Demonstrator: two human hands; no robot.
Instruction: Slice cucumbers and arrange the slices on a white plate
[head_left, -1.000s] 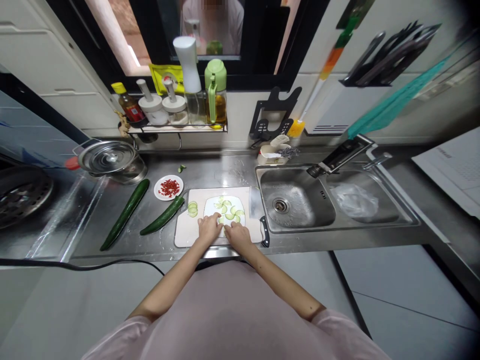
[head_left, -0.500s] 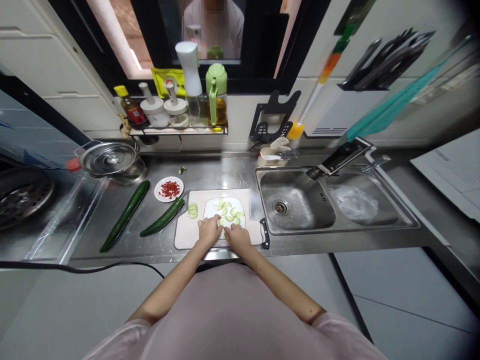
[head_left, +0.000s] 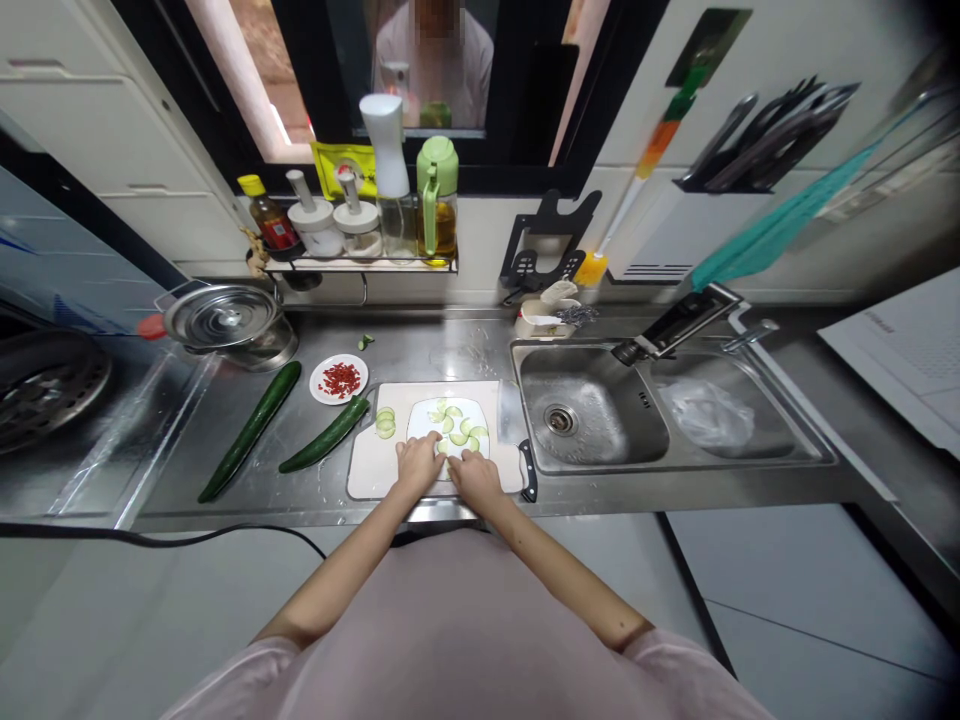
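Observation:
A white square plate (head_left: pixel 418 418) rests on the pale cutting board (head_left: pixel 366 478), with several half-moon cucumber slices (head_left: pixel 459 437) laid out on it. At its near edge my left hand (head_left: pixel 418 464) and my right hand (head_left: pixel 477 476) come close together, fingers bent in. Both seem to pinch cucumber slices low on the plate, largely covered by the fingers. Left of the plate, round cucumber slices (head_left: pixel 385 422) lie overlapping on the board. A kitchen knife (head_left: pixel 529 472) lies along the board's right side. Beside the board is a cut cucumber (head_left: pixel 326 440).
A whole cucumber (head_left: pixel 251 432) and a small white dish (head_left: pixel 361 392) of chopped red pepper are on the left, near a lidded steel pot (head_left: pixel 259 345). The double sink (head_left: pixel 592 465) is on the right. Seasoning bottles (head_left: pixel 439 200) stand on a rack behind.
The camera view has shifted slightly. My hands stay at the plate's near edge, and the slices look unchanged.

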